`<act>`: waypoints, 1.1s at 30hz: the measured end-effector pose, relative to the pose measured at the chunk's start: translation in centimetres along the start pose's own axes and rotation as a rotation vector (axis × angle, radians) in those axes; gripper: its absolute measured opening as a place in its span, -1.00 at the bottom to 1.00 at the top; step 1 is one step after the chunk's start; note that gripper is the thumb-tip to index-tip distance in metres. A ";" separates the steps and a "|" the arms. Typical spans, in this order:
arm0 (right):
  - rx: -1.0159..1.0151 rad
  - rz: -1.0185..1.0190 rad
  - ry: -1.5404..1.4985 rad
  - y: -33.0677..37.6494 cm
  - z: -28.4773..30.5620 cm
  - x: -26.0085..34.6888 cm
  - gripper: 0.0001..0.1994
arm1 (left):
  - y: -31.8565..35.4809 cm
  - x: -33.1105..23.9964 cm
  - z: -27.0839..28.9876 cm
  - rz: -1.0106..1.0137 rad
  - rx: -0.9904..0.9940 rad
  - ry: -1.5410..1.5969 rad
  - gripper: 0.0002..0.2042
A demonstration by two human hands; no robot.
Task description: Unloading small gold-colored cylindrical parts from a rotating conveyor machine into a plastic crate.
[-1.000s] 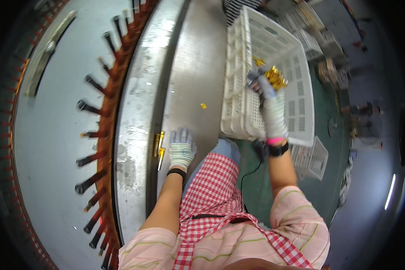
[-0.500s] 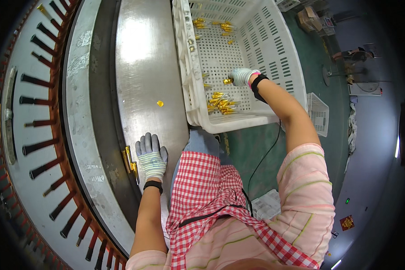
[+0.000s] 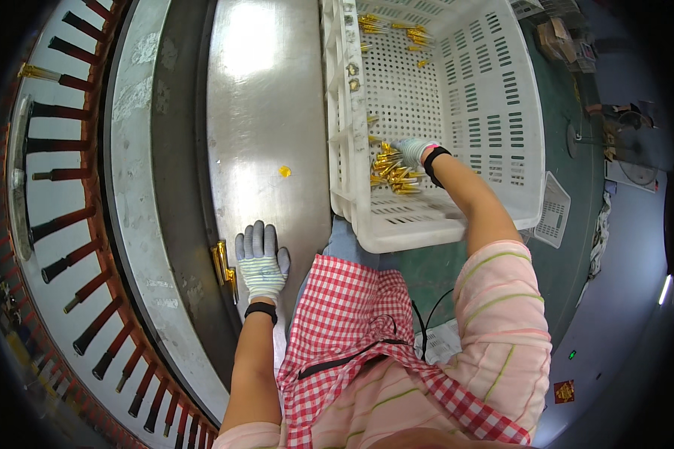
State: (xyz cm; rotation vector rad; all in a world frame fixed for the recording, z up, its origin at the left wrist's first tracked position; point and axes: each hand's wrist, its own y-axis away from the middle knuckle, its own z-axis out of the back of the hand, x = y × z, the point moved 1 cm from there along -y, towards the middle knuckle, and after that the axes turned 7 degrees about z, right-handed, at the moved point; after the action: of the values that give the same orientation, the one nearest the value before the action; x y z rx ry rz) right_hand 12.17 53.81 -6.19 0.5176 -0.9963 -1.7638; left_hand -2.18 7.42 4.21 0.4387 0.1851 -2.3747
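Right hand point(image 3: 413, 152) in crate point(image 3: 442, 238); left hand point(image 3: 260, 258) flat on surface point(image 3: 266, 112)

Right hand: in a striped glove, lowered inside the crate and at the upper right of a heap of gold pieces point(image 3: 388, 166). Fingers largely hidden and blurred; cannot tell whether they hold anything.

Left hand: in a striped glove with grey fingers, palm down on the surface. Fingers extended, thumb apart, holding nothing.

Gold pieces: slender, with gold and silvery parts. Main heap on the crate's perforated bottom, toward the near end; smaller groups at the far end and a few by the left wall.

Crate: white plastic, slotted walls, standing to the right of the surface.

Gold tubes point(image 3: 219, 262): a small cluster at the left edge of the surface, just beside the left hand.

Yellow scrap point(image 3: 284, 171): one, small, on the surface beyond the left hand.

Pegs point(image 3: 69, 221): a row with red and black sleeves, set along a curving brown rail point(image 3: 96, 224) at far left. One near the top carries a gold piece.

Apron point(image 3: 344, 299): red and white check, worn by the person.

Small crate point(image 3: 553, 213): white, on the green floor, right of the larger one.
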 end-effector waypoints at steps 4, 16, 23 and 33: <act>-0.069 0.088 -0.084 0.9 6.9 5.1 -0.56 | 0.9 1.9 1.1 0.036 -0.009 -0.035 -0.47; -1.212 0.306 -0.445 15.5 22.3 19.1 -0.78 | 0.6 2.4 -0.6 0.067 0.096 0.106 -0.48; -0.859 0.746 -0.879 16.5 21.2 39.6 -0.74 | 2.2 4.0 -2.5 0.073 0.030 0.165 -0.45; -0.738 1.144 -1.035 15.7 19.7 55.4 -0.61 | 3.3 4.2 -5.6 0.122 0.070 0.211 -0.45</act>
State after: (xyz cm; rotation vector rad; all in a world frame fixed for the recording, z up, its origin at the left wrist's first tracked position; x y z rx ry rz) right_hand -15.87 8.66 23.44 -1.3193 -0.8651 -1.0703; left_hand -1.47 3.75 -2.58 0.7141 0.1669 -2.2180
